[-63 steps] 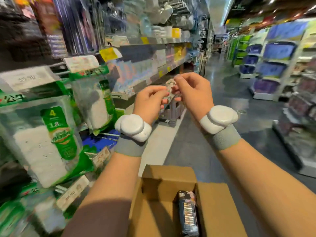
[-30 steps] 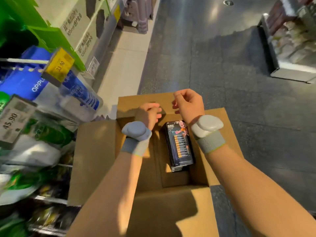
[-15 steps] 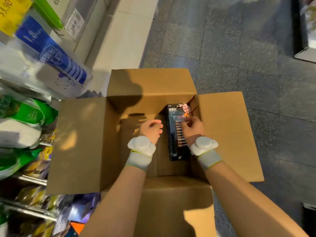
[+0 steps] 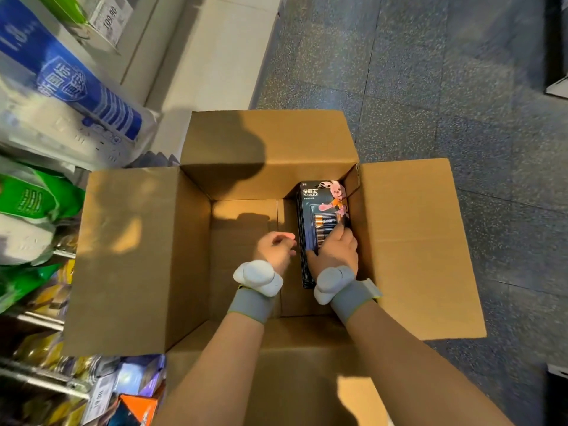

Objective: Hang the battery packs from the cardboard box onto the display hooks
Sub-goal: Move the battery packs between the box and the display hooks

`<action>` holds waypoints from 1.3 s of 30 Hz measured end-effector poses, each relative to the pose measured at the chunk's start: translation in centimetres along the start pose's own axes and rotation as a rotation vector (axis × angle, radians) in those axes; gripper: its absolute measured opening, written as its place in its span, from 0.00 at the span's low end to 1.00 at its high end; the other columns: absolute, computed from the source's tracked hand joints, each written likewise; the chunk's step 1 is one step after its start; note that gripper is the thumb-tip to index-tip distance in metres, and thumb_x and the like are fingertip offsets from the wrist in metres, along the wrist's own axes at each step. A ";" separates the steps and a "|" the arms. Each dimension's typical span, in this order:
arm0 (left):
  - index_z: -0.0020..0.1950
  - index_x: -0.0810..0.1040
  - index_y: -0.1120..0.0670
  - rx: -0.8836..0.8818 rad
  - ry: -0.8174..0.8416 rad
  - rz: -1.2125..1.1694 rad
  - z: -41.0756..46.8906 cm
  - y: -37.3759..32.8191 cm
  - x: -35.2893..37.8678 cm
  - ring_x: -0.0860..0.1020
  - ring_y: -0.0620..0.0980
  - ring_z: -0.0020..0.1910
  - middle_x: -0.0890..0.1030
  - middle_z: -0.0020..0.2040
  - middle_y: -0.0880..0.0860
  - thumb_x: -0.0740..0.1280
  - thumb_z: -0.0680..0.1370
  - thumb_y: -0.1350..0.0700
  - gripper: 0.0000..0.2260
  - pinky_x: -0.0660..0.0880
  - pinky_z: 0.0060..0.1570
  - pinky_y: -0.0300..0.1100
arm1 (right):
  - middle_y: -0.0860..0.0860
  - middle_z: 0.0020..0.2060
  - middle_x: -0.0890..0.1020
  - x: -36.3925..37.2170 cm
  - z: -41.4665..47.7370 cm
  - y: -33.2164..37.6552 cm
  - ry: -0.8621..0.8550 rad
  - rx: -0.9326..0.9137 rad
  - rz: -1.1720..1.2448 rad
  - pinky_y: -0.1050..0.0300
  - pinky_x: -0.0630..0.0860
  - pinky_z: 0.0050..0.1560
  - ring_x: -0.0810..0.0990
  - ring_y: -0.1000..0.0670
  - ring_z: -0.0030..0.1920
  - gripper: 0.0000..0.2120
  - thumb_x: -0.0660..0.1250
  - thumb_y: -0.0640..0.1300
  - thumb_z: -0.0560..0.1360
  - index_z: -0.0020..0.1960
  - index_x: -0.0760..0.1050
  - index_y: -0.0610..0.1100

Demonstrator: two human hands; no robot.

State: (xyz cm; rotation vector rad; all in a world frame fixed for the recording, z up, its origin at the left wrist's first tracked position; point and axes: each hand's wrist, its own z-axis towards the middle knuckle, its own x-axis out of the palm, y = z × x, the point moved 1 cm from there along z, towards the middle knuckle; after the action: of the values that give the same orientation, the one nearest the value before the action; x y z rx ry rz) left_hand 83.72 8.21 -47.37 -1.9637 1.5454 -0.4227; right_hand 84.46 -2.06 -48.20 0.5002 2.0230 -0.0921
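Battery packs (image 4: 319, 207) lie stacked flat in the cardboard box (image 4: 129, 256), against its right wall. On the top pack the right hand (image 4: 336, 253) grips, thumb at the left edge, fingers (image 4: 340, 233) curled over the right. Beside the stack hovers the left hand (image 4: 275, 250), loosely curled and holding nothing.

Inside the cardboard box (image 4: 132, 256), the right hand (image 4: 335, 253) grips the battery packs (image 4: 319, 204) by its right wall; the left hand (image 4: 275, 249) hangs loosely curled beside them.
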 end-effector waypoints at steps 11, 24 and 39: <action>0.50 0.78 0.58 -0.052 0.008 0.109 1.0 1.4 1.2 0.74 0.45 0.34 0.78 0.38 0.50 0.60 0.79 0.64 0.07 0.72 0.38 0.40 | 0.37 0.42 0.80 0.9 -0.5 0.2 -0.179 -0.039 0.077 0.50 0.78 0.34 0.80 0.37 0.39 0.36 0.84 0.39 0.47 0.53 0.78 0.32; 0.60 0.76 0.58 -0.086 0.013 0.138 1.3 1.1 2.8 0.77 0.59 0.57 0.79 0.52 0.58 0.64 0.80 0.51 0.13 0.75 0.60 0.51 | 0.43 0.70 0.65 -0.4 -0.6 0.0 0.046 0.020 0.201 0.52 0.64 0.67 0.63 0.42 0.69 0.30 0.64 0.39 0.77 0.75 0.56 0.42; 0.59 0.77 0.62 0.102 -0.122 0.069 1.2 0.5 -1.3 0.78 0.53 0.46 0.81 0.49 0.58 0.69 0.75 0.66 0.13 0.72 0.38 0.35 | 0.45 0.62 0.73 0.6 -3.6 2.3 0.295 -0.182 0.495 0.49 0.70 0.65 0.71 0.45 0.64 0.23 0.65 0.45 0.75 0.68 0.66 0.45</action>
State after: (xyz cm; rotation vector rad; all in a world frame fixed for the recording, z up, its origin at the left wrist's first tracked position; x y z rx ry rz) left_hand 83.67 9.69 -48.51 -1.8181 1.4806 -0.3399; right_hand 82.13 1.16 -46.62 0.9229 2.1022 0.4872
